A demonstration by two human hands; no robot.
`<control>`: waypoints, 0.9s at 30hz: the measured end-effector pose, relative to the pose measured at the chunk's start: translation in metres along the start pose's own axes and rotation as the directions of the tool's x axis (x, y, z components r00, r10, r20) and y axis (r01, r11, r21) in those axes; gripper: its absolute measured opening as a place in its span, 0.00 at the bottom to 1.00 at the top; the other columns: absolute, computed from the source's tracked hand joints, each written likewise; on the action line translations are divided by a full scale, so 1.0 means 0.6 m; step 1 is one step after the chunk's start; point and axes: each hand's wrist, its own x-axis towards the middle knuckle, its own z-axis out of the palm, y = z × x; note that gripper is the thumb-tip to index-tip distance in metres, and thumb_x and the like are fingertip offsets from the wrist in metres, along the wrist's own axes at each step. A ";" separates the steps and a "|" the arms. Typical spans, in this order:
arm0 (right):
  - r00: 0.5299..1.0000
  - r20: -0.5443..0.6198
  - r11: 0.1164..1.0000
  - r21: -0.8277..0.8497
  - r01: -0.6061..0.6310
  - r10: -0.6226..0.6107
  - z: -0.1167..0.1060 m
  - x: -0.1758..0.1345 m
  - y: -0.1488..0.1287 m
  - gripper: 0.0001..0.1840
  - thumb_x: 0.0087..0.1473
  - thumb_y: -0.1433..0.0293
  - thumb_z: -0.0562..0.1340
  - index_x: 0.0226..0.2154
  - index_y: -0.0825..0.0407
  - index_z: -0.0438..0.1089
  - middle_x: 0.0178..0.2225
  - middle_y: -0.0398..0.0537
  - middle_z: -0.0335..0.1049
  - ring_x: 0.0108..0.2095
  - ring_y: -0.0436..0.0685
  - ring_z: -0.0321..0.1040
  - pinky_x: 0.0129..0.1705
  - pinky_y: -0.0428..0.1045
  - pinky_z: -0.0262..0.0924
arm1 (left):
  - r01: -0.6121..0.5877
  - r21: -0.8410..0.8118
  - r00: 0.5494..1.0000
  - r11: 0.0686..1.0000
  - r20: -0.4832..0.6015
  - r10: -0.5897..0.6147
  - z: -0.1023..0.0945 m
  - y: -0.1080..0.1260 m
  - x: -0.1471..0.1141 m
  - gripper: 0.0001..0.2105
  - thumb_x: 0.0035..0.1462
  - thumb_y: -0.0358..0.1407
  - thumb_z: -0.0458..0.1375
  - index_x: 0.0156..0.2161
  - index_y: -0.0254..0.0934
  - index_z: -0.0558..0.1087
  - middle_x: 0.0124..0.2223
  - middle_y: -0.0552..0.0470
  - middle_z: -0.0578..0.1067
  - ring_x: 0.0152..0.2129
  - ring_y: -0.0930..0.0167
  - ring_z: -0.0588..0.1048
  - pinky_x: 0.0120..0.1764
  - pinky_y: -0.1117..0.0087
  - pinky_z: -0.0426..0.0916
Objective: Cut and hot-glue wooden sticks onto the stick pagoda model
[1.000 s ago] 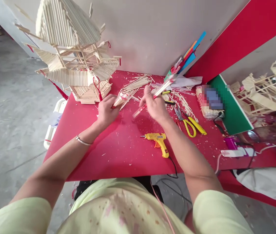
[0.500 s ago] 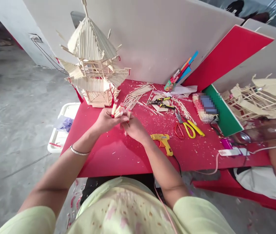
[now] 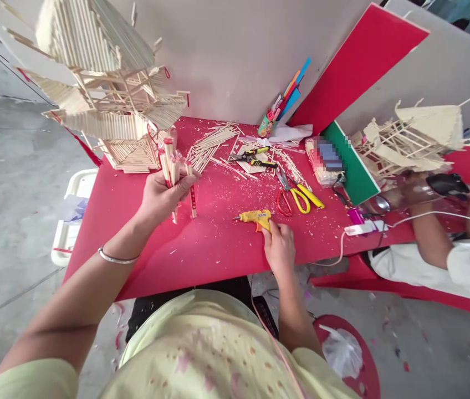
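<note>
My left hand is closed around bundles of thin wooden sticks with red markings, held upright over the table. One more red-marked bundle stands apart from the others at my fingertips. My right hand has its fingers wrapped round the handle of a yellow glue gun, whose nozzle points left. Behind my left hand rises a tiered pagoda model built of pale sticks, with red tassels. Its top runs out of view.
Loose sticks, cutting pliers, and red-and-yellow-handled scissors lie on the red table. A pen cup stands by the wall. Beyond a green board, another person works near a second stick model.
My right hand has left the stick bundles and moved right and down onto the glue gun. My left hand keeps the bundles. The view has shifted right.
</note>
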 end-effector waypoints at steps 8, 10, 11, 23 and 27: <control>0.996 -0.038 0.997 0.003 -0.083 0.083 0.017 0.116 0.014 0.23 0.70 0.66 0.54 0.60 0.58 0.72 0.46 0.64 0.71 0.48 0.67 0.68 0.50 0.58 0.63 | -0.053 -0.020 0.997 0.998 -0.050 0.052 0.054 -0.003 0.000 0.16 0.57 0.47 0.69 0.31 0.35 0.78 0.33 0.45 0.81 0.16 0.78 0.66 0.20 0.74 0.61; 0.994 -0.072 0.997 0.035 -0.074 0.076 -0.005 0.134 0.000 0.22 0.69 0.66 0.56 0.59 0.58 0.73 0.49 0.66 0.72 0.50 0.68 0.69 0.52 0.60 0.64 | -0.029 -0.025 0.999 0.999 -0.037 0.028 0.061 -0.011 0.001 0.17 0.55 0.48 0.70 0.31 0.35 0.78 0.31 0.46 0.81 0.16 0.78 0.66 0.19 0.74 0.62; 0.993 -0.108 0.995 0.097 -0.031 0.042 -0.020 0.137 -0.016 0.21 0.69 0.65 0.57 0.59 0.56 0.74 0.51 0.65 0.72 0.52 0.69 0.70 0.54 0.61 0.64 | -0.014 -0.037 1.000 0.999 -0.014 0.014 0.064 -0.015 0.001 0.17 0.54 0.49 0.70 0.31 0.34 0.79 0.31 0.46 0.81 0.15 0.78 0.66 0.19 0.74 0.62; 0.920 -0.251 0.442 0.818 0.367 -0.301 -0.089 0.163 -0.289 0.14 0.70 0.58 0.60 0.46 0.44 0.81 0.50 0.47 0.81 0.55 0.57 0.75 0.61 0.55 0.68 | 0.067 -0.025 0.998 0.997 -0.001 -0.067 0.060 -0.047 -0.005 0.23 0.45 0.50 0.75 0.19 0.35 0.72 0.17 0.54 0.68 0.16 0.77 0.64 0.22 0.73 0.61; 0.912 -0.257 0.485 0.782 0.391 -0.321 -0.050 0.166 -0.282 0.13 0.70 0.60 0.62 0.43 0.46 0.82 0.47 0.48 0.82 0.54 0.58 0.75 0.62 0.55 0.67 | 0.130 -0.044 0.991 0.991 -0.007 -0.130 0.054 -0.070 -0.006 0.22 0.40 0.51 0.77 0.20 0.35 0.75 0.19 0.54 0.71 0.17 0.76 0.66 0.24 0.72 0.63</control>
